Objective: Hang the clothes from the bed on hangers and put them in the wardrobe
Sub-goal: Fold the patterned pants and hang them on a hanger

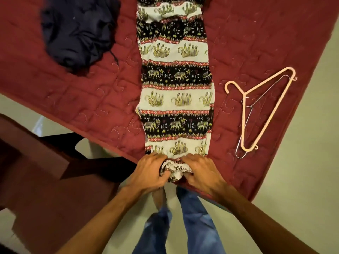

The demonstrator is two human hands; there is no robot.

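Observation:
A long pair of elephant-print trousers (176,85), striped black and white, lies stretched out down the middle of the dark red bed cover (73,92). Its gathered cuff end (174,169) bunches at the bed's near edge. My left hand (150,171) grips the left side of that cuff, and my right hand (200,171) grips the right side. A pink plastic hanger (260,107) lies flat on the cover to the right of the trousers, with a thin wire hanger (247,125) under it. A crumpled dark navy garment (77,32) lies at the upper left of the bed.
A dark brown wooden piece of furniture (36,171) stands at the left, close to the bed edge. Pale floor (302,171) shows to the right and below. My legs in blue jeans (183,226) stand at the bed's near edge.

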